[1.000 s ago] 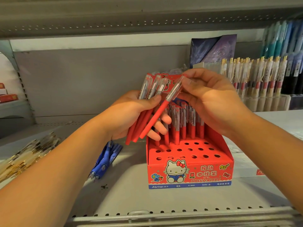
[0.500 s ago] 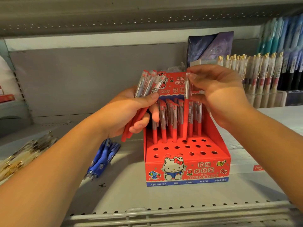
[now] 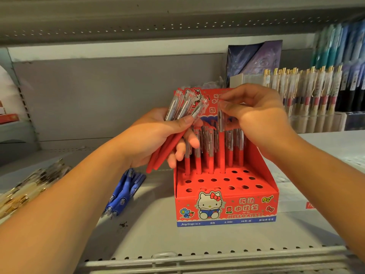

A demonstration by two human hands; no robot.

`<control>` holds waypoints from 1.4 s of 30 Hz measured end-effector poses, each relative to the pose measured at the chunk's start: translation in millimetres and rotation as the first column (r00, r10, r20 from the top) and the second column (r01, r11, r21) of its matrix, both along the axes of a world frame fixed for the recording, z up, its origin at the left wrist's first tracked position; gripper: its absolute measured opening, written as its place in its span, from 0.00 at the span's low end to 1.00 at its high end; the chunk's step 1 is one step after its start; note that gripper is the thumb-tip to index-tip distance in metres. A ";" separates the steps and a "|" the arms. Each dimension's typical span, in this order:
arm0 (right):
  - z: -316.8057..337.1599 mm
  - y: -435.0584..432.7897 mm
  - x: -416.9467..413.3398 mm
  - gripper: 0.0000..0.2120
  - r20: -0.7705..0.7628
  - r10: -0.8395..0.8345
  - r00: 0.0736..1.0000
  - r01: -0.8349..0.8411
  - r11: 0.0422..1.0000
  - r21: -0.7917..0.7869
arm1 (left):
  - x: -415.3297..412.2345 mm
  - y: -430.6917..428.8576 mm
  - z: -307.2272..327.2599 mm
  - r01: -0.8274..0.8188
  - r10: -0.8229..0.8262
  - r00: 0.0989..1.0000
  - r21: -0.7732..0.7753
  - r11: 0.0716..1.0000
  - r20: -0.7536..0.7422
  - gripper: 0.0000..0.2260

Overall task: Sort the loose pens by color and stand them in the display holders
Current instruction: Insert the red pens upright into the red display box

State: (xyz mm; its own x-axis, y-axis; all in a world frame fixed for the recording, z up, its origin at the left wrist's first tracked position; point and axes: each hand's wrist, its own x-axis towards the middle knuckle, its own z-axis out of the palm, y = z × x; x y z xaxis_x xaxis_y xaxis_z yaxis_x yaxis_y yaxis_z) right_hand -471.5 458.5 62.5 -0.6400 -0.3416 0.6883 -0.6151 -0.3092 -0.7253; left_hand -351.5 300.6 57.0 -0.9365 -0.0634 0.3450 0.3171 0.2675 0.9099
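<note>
A red display holder with a cartoon cat stands on the shelf, its back rows filled with upright red pens and its front holes bare. My left hand grips a bundle of red pens just left of the holder, tips slanting down. My right hand pinches the clear top of a single red pen, which stands upright with its tip in a hole of the holder. A pile of loose blue pens lies on the shelf left of the holder.
Gold-trimmed clear pens lie at the far left of the shelf. Display cups of gold-capped pens stand at the back right, with blue and teal pens above them. A perforated metal rail edges the shelf front.
My right hand pulled one red pen from the left hand's bundle, turned it upright and lowered it into a hole in the holder. The left hand kept its bundle.
</note>
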 end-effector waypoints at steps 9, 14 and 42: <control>-8.9 -3.3 -7.4 0.04 -0.187 -0.239 0.953 0.289 0.902 0.321 | -0.3 -1.2 -0.2 0.021 -0.021 0.998 0.001 1.000 0.065 0.13; -10.3 -0.7 -7.7 0.07 -0.299 -0.256 0.919 0.358 0.861 0.363 | 1.5 1.5 -0.4 0.051 -0.051 0.993 0.011 0.999 0.105 0.13; 13.0 9.8 1.2 0.08 0.228 0.209 0.951 -0.173 0.971 -0.168 | 2.2 0.1 -1.2 0.126 -0.124 0.976 0.003 0.992 0.178 0.14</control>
